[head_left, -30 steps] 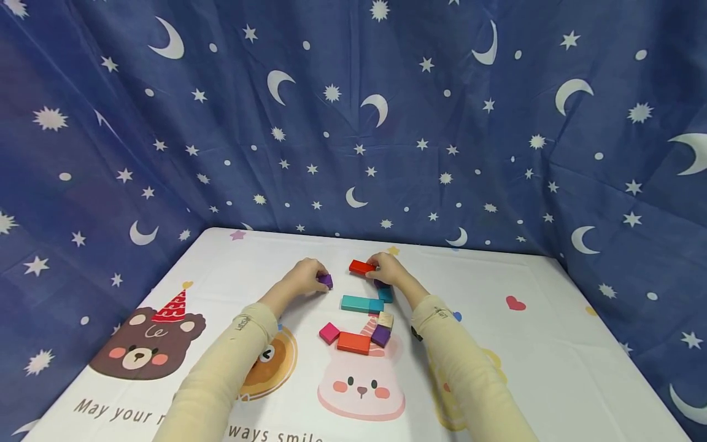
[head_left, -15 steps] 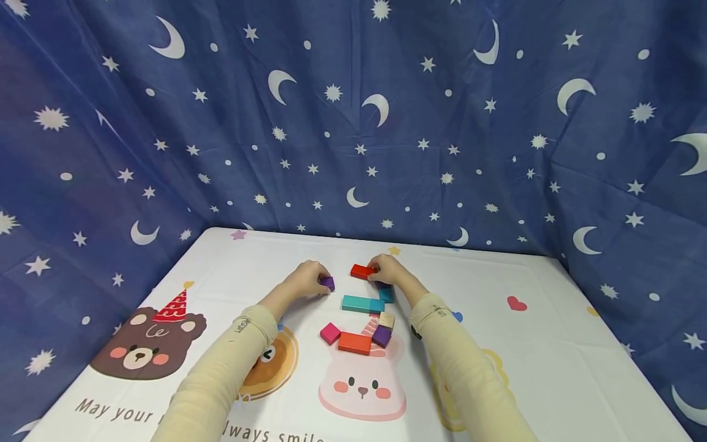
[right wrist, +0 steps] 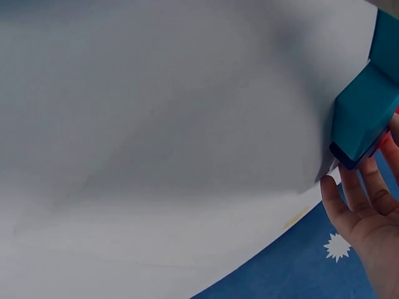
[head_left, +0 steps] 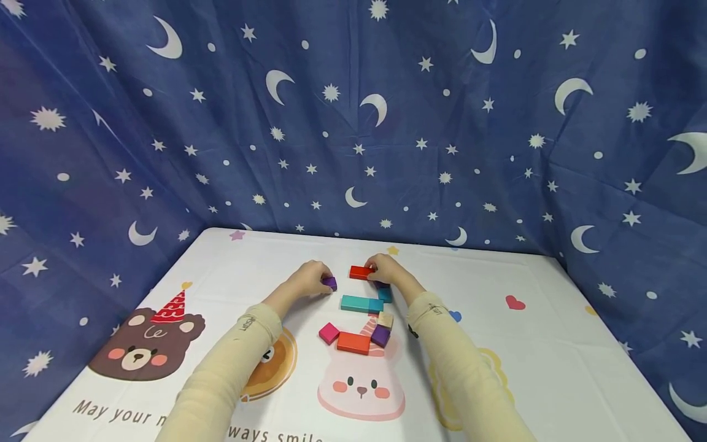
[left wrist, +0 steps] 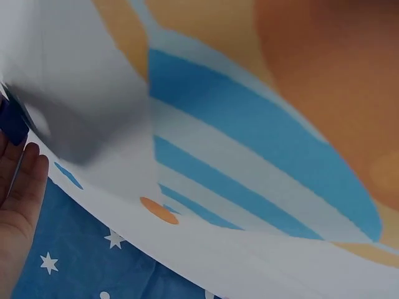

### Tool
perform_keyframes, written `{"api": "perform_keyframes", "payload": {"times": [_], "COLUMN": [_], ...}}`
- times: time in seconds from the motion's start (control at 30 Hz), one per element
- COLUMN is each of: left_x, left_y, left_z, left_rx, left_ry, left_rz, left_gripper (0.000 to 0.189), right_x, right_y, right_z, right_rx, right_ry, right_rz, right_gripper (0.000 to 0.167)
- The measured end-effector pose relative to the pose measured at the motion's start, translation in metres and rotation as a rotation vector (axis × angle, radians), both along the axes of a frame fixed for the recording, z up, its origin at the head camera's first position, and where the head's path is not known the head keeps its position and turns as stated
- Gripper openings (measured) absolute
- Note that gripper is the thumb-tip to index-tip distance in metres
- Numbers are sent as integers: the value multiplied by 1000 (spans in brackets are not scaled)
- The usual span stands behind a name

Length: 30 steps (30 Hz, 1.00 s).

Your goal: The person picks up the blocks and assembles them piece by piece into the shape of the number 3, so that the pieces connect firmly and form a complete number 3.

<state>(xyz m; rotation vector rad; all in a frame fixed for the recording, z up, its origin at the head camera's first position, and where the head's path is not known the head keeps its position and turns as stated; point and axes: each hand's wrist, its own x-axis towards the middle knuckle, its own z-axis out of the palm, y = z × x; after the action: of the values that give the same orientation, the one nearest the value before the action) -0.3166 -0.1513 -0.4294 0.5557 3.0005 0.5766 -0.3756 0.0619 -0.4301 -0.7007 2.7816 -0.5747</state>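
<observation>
In the head view my left hand [head_left: 309, 279] pinches a purple block [head_left: 330, 283] just above the tabletop or on it; I cannot tell which. My right hand [head_left: 388, 270] holds the right end of a red block [head_left: 360, 272]. Under that hand a dark purple block [head_left: 381, 284] is mostly hidden, touching a teal block [head_left: 385, 295]. In the right wrist view, the teal block [right wrist: 365, 112] stands beside the right fingers. Only a corner of the purple block [left wrist: 12, 121] shows by the left fingers in the left wrist view.
Nearer me lie a long turquoise block [head_left: 355, 304] with a blue block [head_left: 376, 306] at its end, a plain wooden block [head_left: 385, 320], a purple block [head_left: 380, 335], an orange-red block [head_left: 353, 343] and a pink block [head_left: 329, 333]. A starry curtain [head_left: 353, 153] hangs behind the table.
My left hand has shifted slightly right with the purple block, closer to the red one. The red block has come slightly nearer me with my right hand on it.
</observation>
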Motion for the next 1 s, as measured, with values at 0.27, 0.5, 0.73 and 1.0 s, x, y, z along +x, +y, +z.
{"api": "perform_keyframes", "payload": {"times": [0.27,0.5,0.73,1.0], "left_x": [-7,-11,-15,-20], "left_y": [9,14,17,21], "left_z": [3,5,5,3], "left_rx": [11,-17,-22,-13], "left_ry": [0,14,27,31], "left_rz": [47,88,102,147], "left_gripper": [29,31,31,29], "right_x": [-1,0,-1,0], "right_y": [-2,-3,-2,-4], "right_z": [2,4,3,4], "right_rx": [24,31,39,41], "right_ry": [2,-4,-14,-13], "right_rz": [-1,-7,-8,-8], "right_gripper": [28,28,27,27]}}
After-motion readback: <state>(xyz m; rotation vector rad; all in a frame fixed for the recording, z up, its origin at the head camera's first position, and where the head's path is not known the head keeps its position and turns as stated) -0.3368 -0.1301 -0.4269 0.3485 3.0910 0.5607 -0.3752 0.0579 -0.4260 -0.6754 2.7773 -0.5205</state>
